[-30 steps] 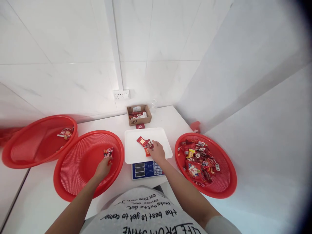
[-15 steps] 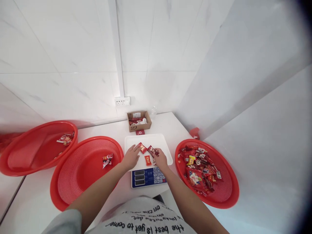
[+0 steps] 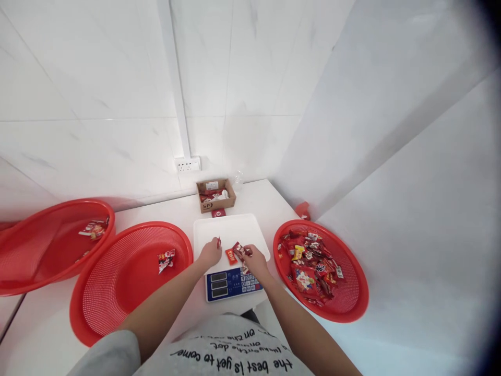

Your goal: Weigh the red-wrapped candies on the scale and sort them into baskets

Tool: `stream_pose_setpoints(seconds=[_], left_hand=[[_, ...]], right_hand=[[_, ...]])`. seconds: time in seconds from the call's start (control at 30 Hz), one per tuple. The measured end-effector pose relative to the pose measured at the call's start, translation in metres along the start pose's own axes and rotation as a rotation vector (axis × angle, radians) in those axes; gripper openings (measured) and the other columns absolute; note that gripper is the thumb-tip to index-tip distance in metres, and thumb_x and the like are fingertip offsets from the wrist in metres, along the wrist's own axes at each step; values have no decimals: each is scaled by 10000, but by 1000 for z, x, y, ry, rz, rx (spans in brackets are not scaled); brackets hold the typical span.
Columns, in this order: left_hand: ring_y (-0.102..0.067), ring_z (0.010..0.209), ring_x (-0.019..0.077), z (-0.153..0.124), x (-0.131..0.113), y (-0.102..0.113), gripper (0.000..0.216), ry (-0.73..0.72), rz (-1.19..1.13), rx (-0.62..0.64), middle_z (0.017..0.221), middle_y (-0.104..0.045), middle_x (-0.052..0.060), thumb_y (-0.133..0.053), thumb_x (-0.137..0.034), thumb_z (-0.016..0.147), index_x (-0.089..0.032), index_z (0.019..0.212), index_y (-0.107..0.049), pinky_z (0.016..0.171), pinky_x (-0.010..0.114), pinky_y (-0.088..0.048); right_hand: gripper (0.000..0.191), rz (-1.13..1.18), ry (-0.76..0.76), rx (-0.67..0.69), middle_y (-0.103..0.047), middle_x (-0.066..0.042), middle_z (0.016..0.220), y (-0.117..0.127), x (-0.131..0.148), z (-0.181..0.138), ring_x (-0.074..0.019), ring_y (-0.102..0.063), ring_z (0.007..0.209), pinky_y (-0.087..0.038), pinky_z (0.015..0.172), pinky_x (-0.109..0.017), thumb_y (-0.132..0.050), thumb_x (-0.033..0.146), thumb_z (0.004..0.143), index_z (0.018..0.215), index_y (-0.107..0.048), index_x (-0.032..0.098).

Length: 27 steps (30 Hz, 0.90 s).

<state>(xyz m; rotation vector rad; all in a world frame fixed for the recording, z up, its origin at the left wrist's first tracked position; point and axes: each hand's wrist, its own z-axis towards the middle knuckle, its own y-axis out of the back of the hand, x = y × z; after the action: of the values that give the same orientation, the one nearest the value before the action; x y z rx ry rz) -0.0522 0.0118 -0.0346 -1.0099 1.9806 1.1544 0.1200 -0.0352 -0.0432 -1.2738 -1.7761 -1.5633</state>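
Over the left part of the white scale tray (image 3: 219,225), my left hand (image 3: 211,253) is closed on a small red snack packet (image 3: 218,243), mostly covered by the fingers. My right hand (image 3: 255,259) pinches a dark red snack packet (image 3: 238,249) near the tray's right side. Part of another brownish packet (image 3: 245,268) shows below that hand; whether it is held too I cannot tell. Between the hands, an orange-red packet (image 3: 231,256) lies flat on the tray. Below the tray is the blue keypad panel (image 3: 233,284) of the scale.
On the right, a red basket (image 3: 354,292) holds many wrapped snacks. A red basket (image 3: 129,271) with one packet stands left, and another red basket (image 3: 50,219) with a few lies beyond it. Behind the tray sits a small cardboard box (image 3: 216,205) of packets near the wall.
My left hand has picked up the red packet that lay under its fingertips and drawn back slightly left. My right hand still holds the dark red packet. The whole view has shifted a little.
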Motion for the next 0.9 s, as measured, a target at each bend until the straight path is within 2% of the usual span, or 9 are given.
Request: stream_pose_setpoints(seconds=[0.07,0.17,0.4,0.57,0.7,0.8,0.9], left_hand=[[-620,854,241,-10,0,-12,134,70,-146,28,856,-620,83,-567,-217,758,-185,866,-494,735,342,-468],[-629,811,205,-21,-4,-23,246,128,-380,69,886,-634,56,-600,-274,754,-199,957,-481,667,302,-489],[-634,715,159,-25,-7,-12,313,261,-797,185,837,-647,37,-639,-375,764,-184,972,-504,703,333,-517],[-619,685,119,-28,-11,-2,236,318,-974,195,835,-650,36,-525,-386,854,-163,924,-563,725,290,-516],[-625,703,124,-33,-13,6,225,319,-1137,189,871,-659,46,-494,-344,879,-165,987,-576,744,308,-524],[-629,737,132,-37,-11,8,234,307,-1160,205,901,-663,53,-504,-342,876,-171,1019,-579,772,330,-526],[-620,720,133,-41,-9,5,271,304,-1115,273,849,-660,59,-528,-397,858,-144,924,-598,733,309,-532]], right_hand=[[167,33,-4,54,-660,-4,779,-10,2,-2,-158,-621,723,-460,672,-275,-534,201,701,860,-584,204],[193,171,-2,100,-654,-14,785,-24,6,-4,-162,-634,718,-478,659,-280,-533,225,711,899,-569,196],[249,427,25,174,-663,-23,806,-22,22,-11,-175,-645,733,-508,638,-290,-572,303,696,923,-573,202],[313,553,-24,171,-664,-31,818,-15,34,-16,-177,-647,728,-511,620,-290,-604,315,666,954,-568,197],[347,601,-4,136,-660,-45,849,-13,41,-19,-186,-646,749,-516,630,-299,-613,335,662,975,-565,191],[340,580,21,124,-667,-48,857,-12,43,-21,-191,-647,755,-517,638,-303,-601,337,675,983,-568,196],[304,493,67,176,-670,-33,822,-13,41,-22,-183,-641,749,-509,660,-303,-581,302,683,967,-597,193]])
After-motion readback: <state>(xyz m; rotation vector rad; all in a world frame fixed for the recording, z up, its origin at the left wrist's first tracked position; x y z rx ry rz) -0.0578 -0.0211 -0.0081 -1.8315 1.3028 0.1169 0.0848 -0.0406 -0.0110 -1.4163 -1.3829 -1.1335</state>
